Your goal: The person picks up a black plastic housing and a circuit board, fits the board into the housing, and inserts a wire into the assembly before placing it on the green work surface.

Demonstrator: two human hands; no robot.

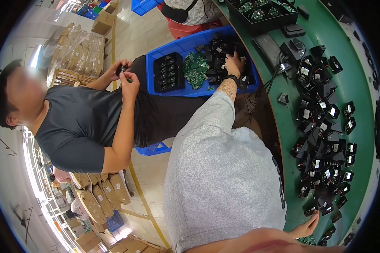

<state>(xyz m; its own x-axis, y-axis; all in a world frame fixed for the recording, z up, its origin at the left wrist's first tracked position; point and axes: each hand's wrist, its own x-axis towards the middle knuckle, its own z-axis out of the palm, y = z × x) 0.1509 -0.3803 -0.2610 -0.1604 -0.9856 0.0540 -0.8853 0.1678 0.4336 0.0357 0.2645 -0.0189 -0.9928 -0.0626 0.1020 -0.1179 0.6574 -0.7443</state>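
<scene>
My left hand [234, 63] reaches far out into a blue plastic bin [185, 90]. Its fingers are curled down among a heap of small black electronic parts [217, 52], and whether they grip one is hidden. A dark watch sits on that wrist above a tattooed forearm. My right hand [307, 226] rests at the edge of the green table [361, 84] near the bottom of the view. Its fingers are spread and it holds nothing. Just beyond it lie many black parts with small labels [325, 168].
The bin also holds green circuit boards [195, 69] and a black tray [169, 72]. A seated person in a dark shirt [82, 122] at the left holds a small black part [122, 69] in both hands. Cardboard boxes [99, 194] stand on the floor, and a black tray of boards [261, 12] sits on the table.
</scene>
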